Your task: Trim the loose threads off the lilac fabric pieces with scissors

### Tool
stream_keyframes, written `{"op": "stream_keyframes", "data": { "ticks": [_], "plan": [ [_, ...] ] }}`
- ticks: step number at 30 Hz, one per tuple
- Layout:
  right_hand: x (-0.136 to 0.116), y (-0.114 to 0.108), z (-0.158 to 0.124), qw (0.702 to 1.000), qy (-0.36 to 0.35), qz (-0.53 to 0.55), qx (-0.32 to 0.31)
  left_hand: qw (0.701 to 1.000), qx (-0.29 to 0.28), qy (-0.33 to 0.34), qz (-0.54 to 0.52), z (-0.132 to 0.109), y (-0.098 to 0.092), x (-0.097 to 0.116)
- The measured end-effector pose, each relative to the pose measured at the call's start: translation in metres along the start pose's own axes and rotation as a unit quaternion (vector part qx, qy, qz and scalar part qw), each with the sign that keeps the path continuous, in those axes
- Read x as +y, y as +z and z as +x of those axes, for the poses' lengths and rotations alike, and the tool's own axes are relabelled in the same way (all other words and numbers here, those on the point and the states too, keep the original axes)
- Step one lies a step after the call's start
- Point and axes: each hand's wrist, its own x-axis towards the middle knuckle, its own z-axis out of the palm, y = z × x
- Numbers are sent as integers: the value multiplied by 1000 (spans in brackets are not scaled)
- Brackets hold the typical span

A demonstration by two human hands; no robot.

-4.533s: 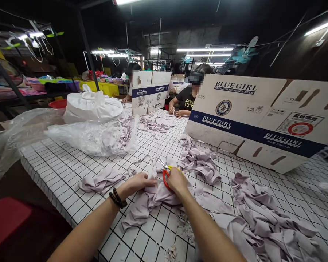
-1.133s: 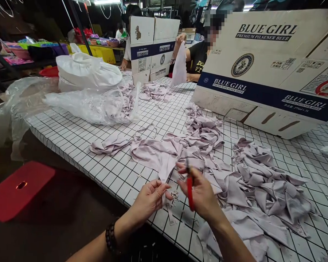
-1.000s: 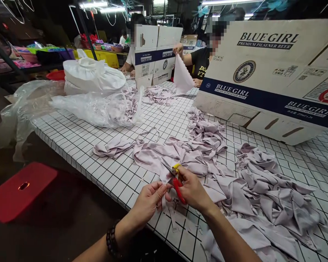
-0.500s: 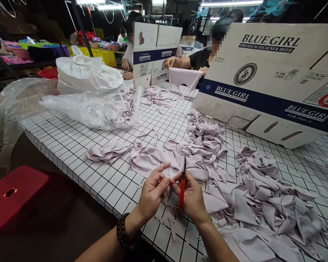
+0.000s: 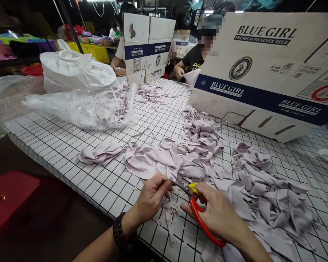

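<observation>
At the near edge of the grid-patterned table (image 5: pixel 57 145), both my hands are positioned over the work area. The right hand (image 5: pixel 218 214) grips a pair of scissors (image 5: pixel 188 190), with fingers wrapped at the red-and-yellow handles. The blades are directed away and to the left, tips at the left fingertips. The left hand (image 5: pixel 151 196) has its fingers curled in, thumb pressed against them; I cannot tell whether fabric is pinched between. A beaded bracelet (image 5: pixel 121 231) encircles the left wrist.

The lilac cloth piece (image 5: pixel 147 162) lies flat on the table directly beyond the left hand. A smaller folded piece (image 5: pixel 102 153) lies to its left. A crumpled heap (image 5: pixel 270 196) of similar cloth lies to the right of the work area. Small trimmings (image 5: pixel 171 210) are scattered on the surface between my forearms.

At the far right stands a large carton (image 5: pixel 262 83) marked BLUE GIRL; at the far left lies a clear plastic bag (image 5: pixel 90 109). Between the large carton and a smaller carton (image 5: pixel 147 51), a co-worker's hand (image 5: pixel 179 72) holds pale cloth.
</observation>
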Motion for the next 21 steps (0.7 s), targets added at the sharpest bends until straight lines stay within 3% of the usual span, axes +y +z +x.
{"op": "stream_keyframes", "data": {
  "ticks": [10,21],
  "plan": [
    [-9,2,4,998,-41,-22,32,998,-37,26,43,-2,-3,3],
    [-7,4,4,994,-68,-65,52,998,-58,7,0,-3,-5,3]
  ]
}}
